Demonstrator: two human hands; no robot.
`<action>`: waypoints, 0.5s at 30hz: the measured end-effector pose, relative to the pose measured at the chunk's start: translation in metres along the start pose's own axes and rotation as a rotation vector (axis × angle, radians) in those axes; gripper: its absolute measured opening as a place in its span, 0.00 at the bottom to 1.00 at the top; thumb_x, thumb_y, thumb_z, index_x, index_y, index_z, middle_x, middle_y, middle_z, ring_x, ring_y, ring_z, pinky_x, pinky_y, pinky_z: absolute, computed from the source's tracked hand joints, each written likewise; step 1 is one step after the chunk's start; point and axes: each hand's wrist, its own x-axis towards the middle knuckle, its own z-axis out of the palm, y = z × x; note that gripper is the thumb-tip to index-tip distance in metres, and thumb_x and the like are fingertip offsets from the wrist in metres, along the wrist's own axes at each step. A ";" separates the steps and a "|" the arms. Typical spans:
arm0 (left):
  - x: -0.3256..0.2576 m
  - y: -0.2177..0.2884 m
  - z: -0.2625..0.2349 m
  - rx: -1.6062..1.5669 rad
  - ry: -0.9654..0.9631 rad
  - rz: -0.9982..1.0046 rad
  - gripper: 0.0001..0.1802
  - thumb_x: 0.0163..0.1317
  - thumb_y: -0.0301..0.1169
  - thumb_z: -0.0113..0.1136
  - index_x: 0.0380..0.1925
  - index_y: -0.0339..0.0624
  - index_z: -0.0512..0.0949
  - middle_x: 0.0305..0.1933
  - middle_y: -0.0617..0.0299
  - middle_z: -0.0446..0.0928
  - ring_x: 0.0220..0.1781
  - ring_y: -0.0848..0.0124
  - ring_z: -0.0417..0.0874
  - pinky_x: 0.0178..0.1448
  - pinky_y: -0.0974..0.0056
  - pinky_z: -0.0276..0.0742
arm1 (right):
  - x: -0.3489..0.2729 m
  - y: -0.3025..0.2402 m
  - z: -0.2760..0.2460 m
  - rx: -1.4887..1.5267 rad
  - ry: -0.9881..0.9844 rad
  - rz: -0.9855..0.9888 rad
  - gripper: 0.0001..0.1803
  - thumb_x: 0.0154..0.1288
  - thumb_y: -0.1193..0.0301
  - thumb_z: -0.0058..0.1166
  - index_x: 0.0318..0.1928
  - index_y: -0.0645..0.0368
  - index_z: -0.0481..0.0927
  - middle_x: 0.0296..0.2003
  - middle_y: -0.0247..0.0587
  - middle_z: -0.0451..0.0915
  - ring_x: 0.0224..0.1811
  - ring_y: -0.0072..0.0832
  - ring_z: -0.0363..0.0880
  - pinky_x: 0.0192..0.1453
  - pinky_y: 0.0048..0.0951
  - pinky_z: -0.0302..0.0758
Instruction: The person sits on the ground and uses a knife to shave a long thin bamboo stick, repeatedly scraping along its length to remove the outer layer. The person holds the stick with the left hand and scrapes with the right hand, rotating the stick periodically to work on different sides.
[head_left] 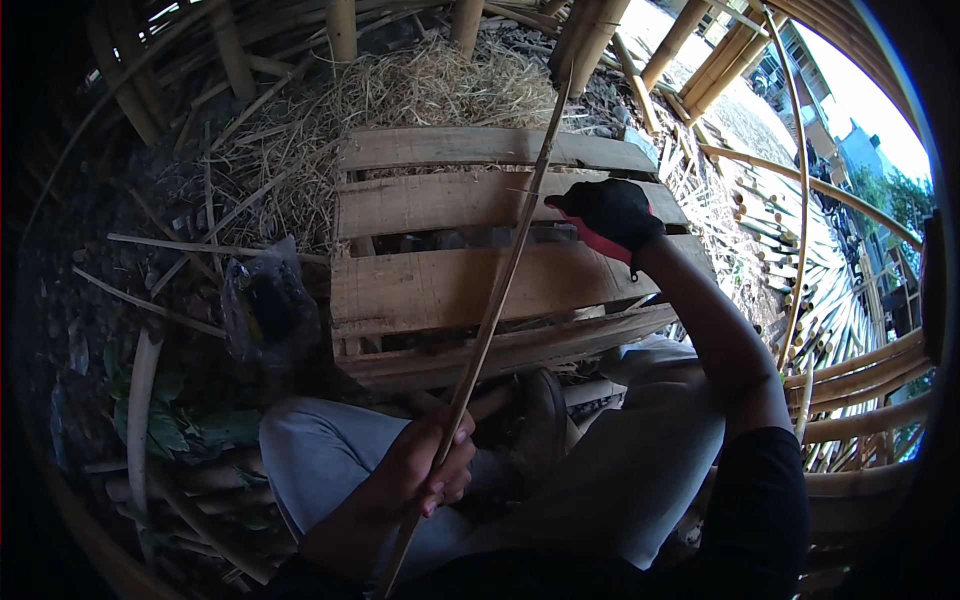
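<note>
A long, thin bamboo strip (500, 285) runs slantwise from the lower edge up past the far side of a slatted wooden crate (430, 290). My left hand (432, 465), bare, is closed around its lower part, above my lap. My right hand (610, 218) wears a black and red glove and is closed in a fist over the crate's right half, just right of the strip. A thin, pale line sticks out leftward near the fist and meets the strip; whether it is a blade or a sliver, I cannot tell. The glove hides what the fist holds.
Straw-like shavings (430, 85) heap up behind the crate. A clear plastic bag (268, 300) with something dark inside lies to its left. Loose bamboo pieces (145, 420) litter the left ground. Bamboo posts (590, 45) stand behind, and cut bamboo poles (790, 240) lie piled at right.
</note>
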 end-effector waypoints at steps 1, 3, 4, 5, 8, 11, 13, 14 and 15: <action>-0.001 0.000 -0.001 -0.001 -0.006 0.005 0.17 0.83 0.48 0.34 0.38 0.52 0.66 0.11 0.68 0.61 0.05 0.76 0.62 0.10 0.72 0.55 | 0.001 -0.001 0.000 0.034 -0.009 0.009 0.16 0.76 0.57 0.48 0.53 0.38 0.87 0.36 0.39 0.87 0.36 0.41 0.87 0.40 0.43 0.81; 0.000 -0.003 -0.007 -0.038 -0.035 0.005 0.17 0.83 0.48 0.34 0.38 0.52 0.66 0.11 0.69 0.61 0.05 0.76 0.63 0.09 0.72 0.55 | -0.006 -0.020 -0.004 0.122 0.008 -0.180 0.15 0.76 0.56 0.49 0.51 0.39 0.88 0.34 0.40 0.87 0.36 0.42 0.87 0.40 0.44 0.81; 0.001 -0.005 -0.012 -0.073 -0.058 -0.004 0.17 0.83 0.48 0.34 0.38 0.53 0.65 0.11 0.69 0.61 0.05 0.76 0.63 0.09 0.72 0.55 | -0.009 -0.033 -0.008 0.129 -0.013 -0.271 0.16 0.76 0.53 0.46 0.51 0.35 0.88 0.38 0.36 0.88 0.39 0.40 0.88 0.43 0.43 0.82; 0.002 -0.006 -0.015 -0.106 -0.072 -0.017 0.17 0.83 0.48 0.34 0.38 0.53 0.65 0.11 0.69 0.61 0.05 0.76 0.63 0.09 0.72 0.55 | -0.013 -0.050 -0.023 0.171 -0.102 -0.213 0.18 0.76 0.49 0.46 0.47 0.35 0.89 0.37 0.36 0.88 0.39 0.39 0.88 0.44 0.43 0.82; 0.006 -0.005 -0.016 -0.218 -0.135 -0.022 0.15 0.83 0.45 0.34 0.38 0.53 0.64 0.11 0.69 0.61 0.05 0.76 0.63 0.08 0.72 0.55 | 0.000 -0.023 -0.009 0.080 -0.039 -0.111 0.22 0.77 0.47 0.42 0.47 0.39 0.89 0.38 0.39 0.88 0.41 0.42 0.87 0.45 0.44 0.82; 0.008 -0.006 -0.017 -0.265 -0.173 -0.029 0.14 0.83 0.44 0.34 0.38 0.53 0.64 0.11 0.70 0.61 0.05 0.77 0.63 0.08 0.72 0.57 | 0.011 0.005 -0.001 0.101 -0.072 0.036 0.26 0.79 0.45 0.38 0.48 0.44 0.88 0.40 0.42 0.88 0.44 0.46 0.86 0.48 0.45 0.81; 0.007 -0.008 -0.020 -0.291 -0.211 -0.024 0.14 0.83 0.44 0.34 0.38 0.52 0.63 0.11 0.70 0.60 0.05 0.77 0.63 0.08 0.72 0.59 | 0.011 -0.012 -0.016 0.096 -0.146 0.111 0.28 0.79 0.44 0.36 0.49 0.43 0.88 0.41 0.42 0.88 0.44 0.46 0.86 0.50 0.45 0.81; 0.009 -0.009 -0.022 -0.301 -0.235 -0.024 0.14 0.83 0.44 0.34 0.38 0.52 0.63 0.12 0.70 0.60 0.05 0.77 0.63 0.08 0.72 0.60 | 0.010 -0.018 -0.018 0.087 -0.186 0.123 0.28 0.79 0.43 0.35 0.51 0.40 0.88 0.43 0.41 0.88 0.46 0.45 0.86 0.50 0.45 0.80; 0.011 -0.010 -0.025 -0.335 -0.269 -0.029 0.14 0.83 0.44 0.34 0.39 0.52 0.63 0.12 0.70 0.60 0.06 0.77 0.64 0.08 0.72 0.61 | 0.009 -0.027 -0.021 0.101 -0.181 0.093 0.27 0.79 0.44 0.37 0.48 0.42 0.88 0.42 0.42 0.88 0.45 0.45 0.87 0.49 0.45 0.81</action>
